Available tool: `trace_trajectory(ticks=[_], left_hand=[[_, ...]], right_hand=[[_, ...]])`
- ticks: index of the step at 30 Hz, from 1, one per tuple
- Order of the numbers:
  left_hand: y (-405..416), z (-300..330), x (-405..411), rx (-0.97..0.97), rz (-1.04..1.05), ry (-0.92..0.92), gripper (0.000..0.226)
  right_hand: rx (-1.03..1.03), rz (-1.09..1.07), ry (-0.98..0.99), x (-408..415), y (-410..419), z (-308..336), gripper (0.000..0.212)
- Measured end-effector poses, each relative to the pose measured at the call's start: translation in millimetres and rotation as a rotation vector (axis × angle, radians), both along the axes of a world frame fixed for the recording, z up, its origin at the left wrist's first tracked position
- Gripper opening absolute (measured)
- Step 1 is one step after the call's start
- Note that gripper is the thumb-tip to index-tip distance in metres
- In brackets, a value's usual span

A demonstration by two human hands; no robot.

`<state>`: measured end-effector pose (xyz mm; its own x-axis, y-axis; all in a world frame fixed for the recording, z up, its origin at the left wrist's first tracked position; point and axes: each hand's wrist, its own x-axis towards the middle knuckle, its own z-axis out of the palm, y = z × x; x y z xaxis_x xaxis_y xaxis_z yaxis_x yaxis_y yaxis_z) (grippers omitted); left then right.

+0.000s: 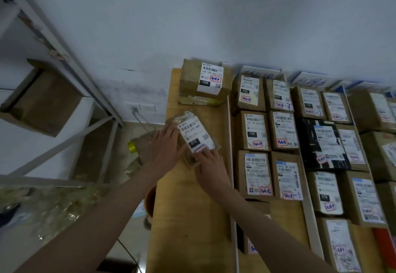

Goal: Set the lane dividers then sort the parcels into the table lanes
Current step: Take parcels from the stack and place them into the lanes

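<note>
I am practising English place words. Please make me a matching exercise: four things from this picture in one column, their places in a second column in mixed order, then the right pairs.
Things
1. parcel marked 15H
2. parcel marked 070
3. black parcel
4. yellow tape roll

Places
A. on the floor, left of the table
B. under the left hand and right hand
C. at the far end of the leftmost lane, near the wall
D. among brown boxes in a lane further right

Pairs: 1-C, 2-B, 3-D, 4-A
</note>
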<state>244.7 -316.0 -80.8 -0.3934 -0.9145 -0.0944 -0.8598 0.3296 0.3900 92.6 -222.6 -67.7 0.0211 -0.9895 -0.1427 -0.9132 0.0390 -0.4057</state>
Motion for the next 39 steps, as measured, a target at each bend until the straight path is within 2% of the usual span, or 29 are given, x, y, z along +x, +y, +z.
trace_trajectory(ticks=[3,6,8,11,14,18,21,28,34,39], left_hand=[[6,-1,0,0.036,0.07,0.048,0.057],[11,-2,-1,0.113,0.111,0.101,0.077],[11,-6,-1,0.196,0.189,0.179,0.084],[11,-14,-3,0.347,0.339,0.325,0.077],[17,-14,-10,0.543,0.426,0.462,0.061],[17,-6,-13,0.544,0.388,0.446,0.043],[15,12,-12,0.475,0.316,0.34,0.039],[9,81,-16,0.41,0.211,0.283,0.062],[22,143,-34,0.296,0.083,0.327,0.057],[44,171,-44,0.222,-0.025,0.282,0.052]], right_hand=[[-0.06,-0.023,-0.074,2,-3,1,0.028],[-0.037,-0.164,-0.018,-7,-16,3,0.046],[0.102,-0.255,-0.102,-15,-27,-4,0.057],[0.358,-0.375,-0.309,-24,-45,-19,0.058],[0.467,-0.435,-0.4,-27,-53,-26,0.045],[0.469,-0.453,-0.45,-26,-52,-14,0.034],[0.45,-0.457,-0.466,-30,-48,9,0.034],[0.359,-0.495,-0.53,-51,-37,82,0.038],[0.227,-0.526,-0.599,-68,-8,137,0.036],[0.128,-0.607,-0.65,-86,28,164,0.034]])
